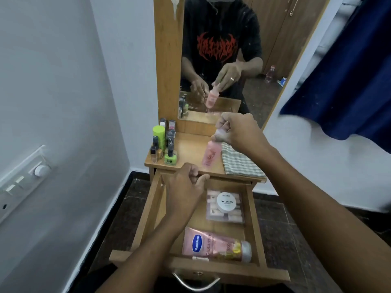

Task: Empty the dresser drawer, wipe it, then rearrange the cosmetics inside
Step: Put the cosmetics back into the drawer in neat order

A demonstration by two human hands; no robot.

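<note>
Holding a pink bottle (210, 154) by its cap, right hand (237, 132) pinches it from above over the dresser top (190, 149); bottle hangs tilted, long axis running down and toward the drawer, base near the checked cloth (241, 163). Can't tell if the base touches the wood, it's blurred. Left hand (186, 187) is curled at the drawer's (251, 210) back left, fingers closed, gripping something or the edge, can't tell which. Drawer open, not empty: nail polish remover tub (226, 203) on a clear box at the back right, Vaseline tube (213, 245) lying crosswise at the front. Left hand is nearer both. Nail polish bottles (167, 144) cluster on the top's left. Likely mid-emptying; what's under the left forearm is hidden
</note>
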